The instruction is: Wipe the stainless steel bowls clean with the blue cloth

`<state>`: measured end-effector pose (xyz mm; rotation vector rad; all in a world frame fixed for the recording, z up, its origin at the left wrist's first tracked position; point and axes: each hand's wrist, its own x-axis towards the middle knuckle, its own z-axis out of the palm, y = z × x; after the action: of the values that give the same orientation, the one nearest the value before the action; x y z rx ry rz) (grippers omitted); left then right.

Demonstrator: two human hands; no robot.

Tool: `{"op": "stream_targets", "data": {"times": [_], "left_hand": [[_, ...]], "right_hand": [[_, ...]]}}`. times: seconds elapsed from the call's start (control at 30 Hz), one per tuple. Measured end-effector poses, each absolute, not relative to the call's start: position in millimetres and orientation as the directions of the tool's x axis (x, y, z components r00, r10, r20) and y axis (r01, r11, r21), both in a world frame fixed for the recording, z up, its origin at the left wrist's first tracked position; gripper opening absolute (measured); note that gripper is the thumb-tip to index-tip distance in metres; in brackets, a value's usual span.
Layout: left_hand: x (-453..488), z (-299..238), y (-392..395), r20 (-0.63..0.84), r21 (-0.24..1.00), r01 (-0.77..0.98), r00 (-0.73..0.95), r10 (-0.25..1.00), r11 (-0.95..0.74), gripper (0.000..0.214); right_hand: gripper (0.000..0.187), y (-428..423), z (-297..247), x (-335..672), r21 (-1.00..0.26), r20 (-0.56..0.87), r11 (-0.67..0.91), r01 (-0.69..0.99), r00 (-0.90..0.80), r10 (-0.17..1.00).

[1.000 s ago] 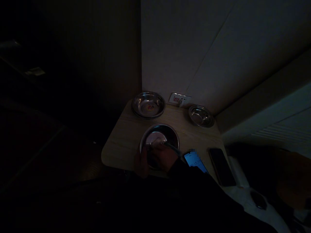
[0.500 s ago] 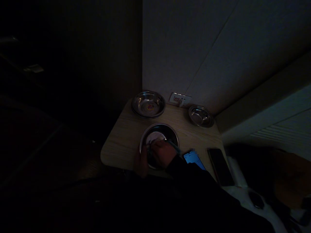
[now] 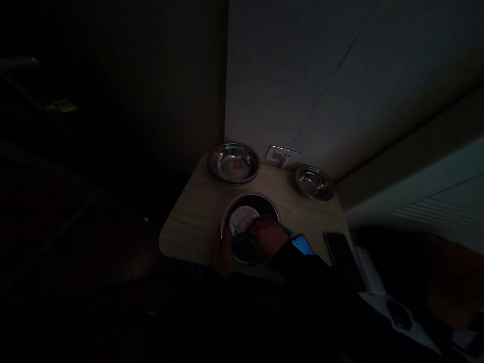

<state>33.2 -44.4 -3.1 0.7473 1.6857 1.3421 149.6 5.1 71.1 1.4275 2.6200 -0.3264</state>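
In dim light, a round metal bowl (image 3: pixel 249 196) stands near the front edge of a small wooden table (image 3: pixel 185 222). My left hand (image 3: pixel 223 254) grips its left front rim, with the thumb toward the inside. Inside the bowl, my right hand (image 3: pixel 269 238) is closed and pressed down toward the bottom. What looks like a dark bluish cloth (image 3: pixel 286 230) pokes out past the bowl's right rim, beside that hand. Most of the cloth is hidden by the hand and the darkness, and my right fingers are partly blurred.
Behind on the left sits a stack of metal bowls (image 3: pixel 233 162). At the back right are smaller metal bowls (image 3: pixel 314 182) near a wall socket (image 3: pixel 283 156). A lit phone (image 3: pixel 302 245) lies by my right sleeve, with a dark phone (image 3: pixel 343 259) farther right.
My right hand has moved to the right inside the bowl, uncovering more of its bottom. The right sleeve now covers more of the lit phone. My left hand stays on the rim.
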Motion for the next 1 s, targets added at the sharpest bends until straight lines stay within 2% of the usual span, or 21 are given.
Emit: {"op": "stream_targets", "data": {"times": [0.2,0.4,0.6,0.7,0.83,1.0], "left_hand": [[32.7,-1.7,-42.6,-0.296,0.944,-0.032,-0.521,0.800,0.329,0.057],[35.6,-0.3,-45.3,-0.245,0.964,-0.036,-0.495,0.833,0.263,0.051],[36.5,-1.4,-47.1,-0.296,0.947,-0.048,-0.521,0.800,0.319,0.052],[37.6,-0.6,-46.0,-0.274,0.955,-0.046,-0.514,0.813,0.292,0.054],[38.0,-3.4,-46.3,-0.260,0.958,-0.039,-0.526,0.810,0.283,0.052],[38.0,-2.9,-48.6,-0.332,0.921,-0.030,-0.581,0.744,0.387,0.052]], "right_hand": [[0.024,7.1,73.9,146.8,-0.139,-0.209,0.555,0.820,-0.572,0.793],[0.021,5.4,72.7,152.8,-0.114,-0.228,0.528,0.842,-0.539,0.811],[0.023,7.9,72.0,148.1,-0.104,-0.215,0.477,0.873,-0.488,0.846],[0.025,10.0,72.6,147.7,-0.079,-0.206,0.429,0.900,-0.436,0.876],[0.023,9.0,71.8,146.9,-0.086,-0.220,0.438,0.895,-0.446,0.868],[0.026,10.9,73.1,145.7,-0.061,-0.214,0.421,0.905,-0.424,0.880]]}}
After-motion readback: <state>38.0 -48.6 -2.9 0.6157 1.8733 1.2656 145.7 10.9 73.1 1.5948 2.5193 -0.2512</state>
